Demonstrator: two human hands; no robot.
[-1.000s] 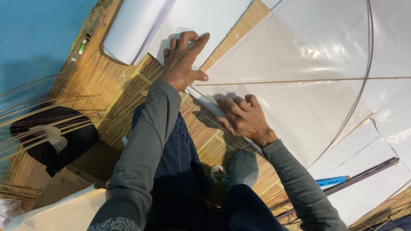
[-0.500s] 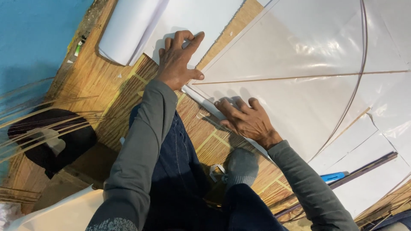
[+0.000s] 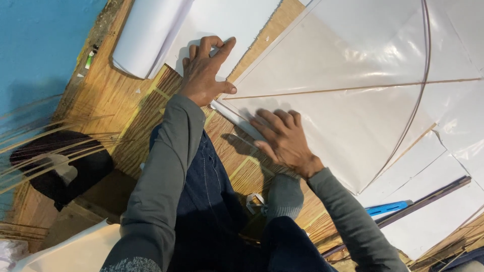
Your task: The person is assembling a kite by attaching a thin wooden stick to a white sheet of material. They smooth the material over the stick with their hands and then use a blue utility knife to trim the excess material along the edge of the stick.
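Looking down from a head camera, the view shows a person in grey sleeves and dark jeans seated on a woven straw mat [image 3: 126, 100], working on a paper kite.

At the far left of the frame, a blue wall [image 3: 40, 45] meets the mat, and a bundle of thin bamboo sticks [image 3: 45, 156] fans across a dark bag [image 3: 60, 171]. Further right, at upper left, lies a roll of white paper [image 3: 146, 35], its loose sheet spread beside it.

At upper centre the left hand [image 3: 204, 73] rests half curled, with fingers bent and thumb stretched out, at the corner where the white sheet meets the kite; whether it pinches anything cannot be told. Just right and lower, at centre, the right hand [image 3: 285, 141] lies flat with spread fingers, pressing down on the folded lower-left edge of the kite [image 3: 353, 80].

The kite fills the upper right: translucent, glossy pale paper with a straight thin spine stick [image 3: 353, 88] crossing it and a bowed stick [image 3: 418, 100] curving down its right side. It looks very light, thin and easily torn or creased, while the sticks seem springy; holding it seems safest with flat palms along the edges or near the sticks.

At lower right lie more white sheets [image 3: 428, 221], a blue pen-like tool [image 3: 388, 207] and a dark flat strip [image 3: 433, 194].
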